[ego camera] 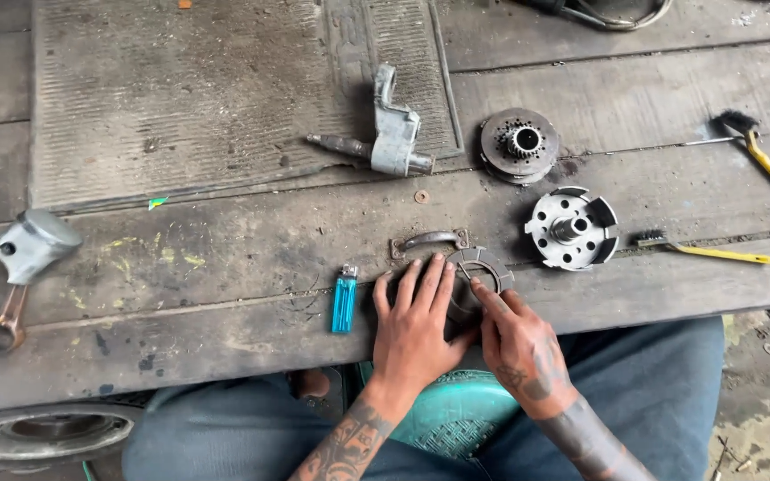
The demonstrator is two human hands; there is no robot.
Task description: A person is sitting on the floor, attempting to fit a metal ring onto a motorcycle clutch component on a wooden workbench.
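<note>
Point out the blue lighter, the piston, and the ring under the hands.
blue lighter [344, 305], head view, middle of its body
piston [36, 242], head view, side of its silver crown
ring [489, 264], head view, upper arc beyond the fingertips

Soft, even daylight fills the scene — moderately bright, with no hard glare. Shadows are faint and short; the blue lighter [344, 303] casts only a thin dark edge. Beyond the lighter, the metal parts catch dull highlights. Focus is sharp at centre — the far corners bend and soften slightly.
</note>
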